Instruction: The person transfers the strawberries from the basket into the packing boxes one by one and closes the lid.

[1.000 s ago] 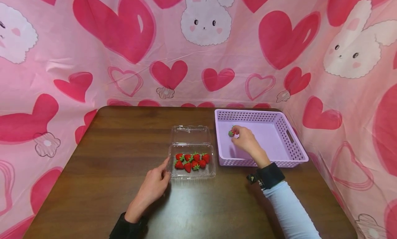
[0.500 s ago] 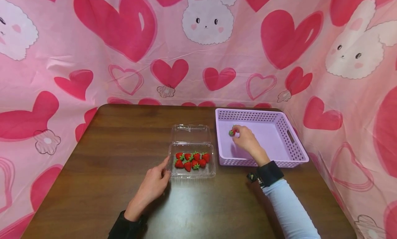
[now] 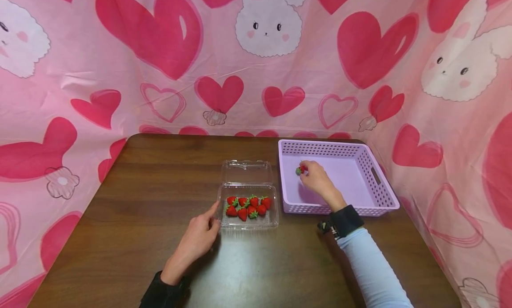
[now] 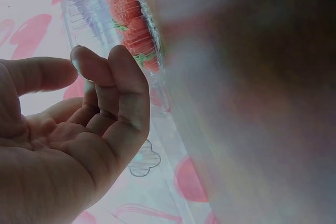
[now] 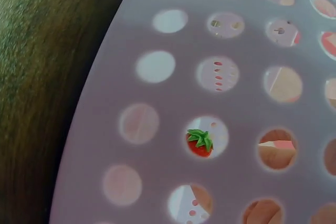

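My right hand (image 3: 317, 178) reaches into the lilac basket (image 3: 340, 209) and pinches a strawberry (image 3: 299, 170) near its left side. In the right wrist view the strawberry's green leaves and red flesh (image 5: 199, 144) show through a hole in the basket wall (image 5: 173, 95). A hinged clear plastic box (image 3: 248, 224) stands left of the basket with its lid (image 3: 246, 172) folded back. Several strawberries (image 3: 248, 208) lie inside in two rows. My left hand (image 3: 198, 237) is at the box's left edge, index finger extended against it. In the left wrist view its other fingers (image 4: 131, 98) bend loosely.
Both containers rest on a dark brown wooden table (image 3: 160, 174). A pink cloth (image 3: 240, 68) with hearts and rabbits hangs behind the table and along its sides. The perforated basket walls rise around my right hand.
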`<act>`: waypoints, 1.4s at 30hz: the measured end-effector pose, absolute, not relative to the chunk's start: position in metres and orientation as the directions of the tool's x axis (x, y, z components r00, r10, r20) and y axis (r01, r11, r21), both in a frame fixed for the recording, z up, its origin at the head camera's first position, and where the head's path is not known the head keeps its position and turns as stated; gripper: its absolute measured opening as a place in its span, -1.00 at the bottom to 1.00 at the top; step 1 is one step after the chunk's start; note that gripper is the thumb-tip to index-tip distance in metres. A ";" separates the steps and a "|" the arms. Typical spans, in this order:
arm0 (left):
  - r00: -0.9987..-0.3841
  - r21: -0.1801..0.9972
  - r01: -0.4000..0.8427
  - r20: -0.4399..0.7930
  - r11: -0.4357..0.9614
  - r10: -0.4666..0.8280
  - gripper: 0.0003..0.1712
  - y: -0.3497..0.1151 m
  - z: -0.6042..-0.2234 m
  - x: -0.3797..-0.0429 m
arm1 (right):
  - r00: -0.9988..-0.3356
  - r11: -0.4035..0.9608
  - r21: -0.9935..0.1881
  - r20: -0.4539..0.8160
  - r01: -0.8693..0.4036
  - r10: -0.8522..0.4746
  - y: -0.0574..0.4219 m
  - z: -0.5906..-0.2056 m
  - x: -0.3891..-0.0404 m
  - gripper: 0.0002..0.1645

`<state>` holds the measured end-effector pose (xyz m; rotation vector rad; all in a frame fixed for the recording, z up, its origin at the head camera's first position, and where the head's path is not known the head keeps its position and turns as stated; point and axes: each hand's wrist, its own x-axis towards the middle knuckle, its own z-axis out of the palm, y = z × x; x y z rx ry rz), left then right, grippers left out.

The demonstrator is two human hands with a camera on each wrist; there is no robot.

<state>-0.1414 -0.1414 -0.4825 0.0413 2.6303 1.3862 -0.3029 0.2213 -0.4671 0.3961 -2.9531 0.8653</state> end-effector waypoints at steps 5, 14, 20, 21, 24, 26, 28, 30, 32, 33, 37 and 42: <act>-0.983 0.828 -0.070 -0.151 0.557 0.101 -0.29 -0.141 -0.482 -0.142 | -0.963 0.818 -0.509 0.111 -0.266 -0.245 0.222 -0.470 -0.304 -0.42; -0.980 0.825 -0.087 -0.172 0.558 0.101 -0.29 -0.141 -0.481 -0.141 | -0.965 0.814 -0.521 0.095 -0.256 -0.243 0.224 -0.479 -0.307 -0.48; -0.981 0.826 -0.077 -0.162 0.558 0.104 -0.28 -0.141 -0.481 -0.142 | -0.969 0.828 -0.506 0.077 -0.241 -0.235 0.226 -0.479 -0.307 -0.33; -0.981 0.827 -0.079 -0.165 0.556 0.105 -0.28 -0.141 -0.481 -0.142 | -0.969 0.830 -0.503 0.078 -0.242 -0.235 0.226 -0.479 -0.307 -0.32; -0.980 0.828 -0.083 -0.169 0.555 0.105 -0.28 -0.141 -0.481 -0.142 | -0.967 0.828 -0.502 0.086 -0.249 -0.239 0.226 -0.480 -0.307 -0.33; -0.980 0.827 -0.083 -0.168 0.556 0.103 -0.28 -0.141 -0.482 -0.142 | -0.966 0.828 -0.501 0.089 -0.253 -0.242 0.225 -0.480 -0.308 -0.33; -0.981 0.826 -0.083 -0.167 0.558 0.102 -0.29 -0.141 -0.481 -0.142 | -0.964 0.827 -0.498 0.093 -0.260 -0.248 0.225 -0.480 -0.308 -0.34; -0.981 0.825 -0.083 -0.167 0.560 0.101 -0.29 -0.141 -0.481 -0.142 | -0.962 0.829 -0.490 0.099 -0.270 -0.254 0.225 -0.480 -0.308 -0.35; -0.982 0.822 -0.081 -0.163 0.563 0.097 -0.29 -0.141 -0.481 -0.143 | -0.961 0.834 -0.478 0.105 -0.274 -0.255 0.225 -0.480 -0.308 -0.36; -0.982 0.821 -0.080 -0.162 0.565 0.096 -0.29 -0.141 -0.481 -0.143 | -0.961 0.839 -0.470 0.107 -0.275 -0.255 0.225 -0.481 -0.308 -0.37; -0.981 0.820 -0.085 -0.167 0.566 0.095 -0.30 -0.141 -0.481 -0.142 | -0.966 0.856 -0.448 0.095 -0.258 -0.241 0.226 -0.482 -0.309 -0.37; -0.978 0.819 -0.105 -0.188 0.565 0.090 -0.29 -0.141 -0.481 -0.142 | -0.976 0.872 -0.439 0.079 -0.216 -0.202 0.227 -0.481 -0.308 -0.41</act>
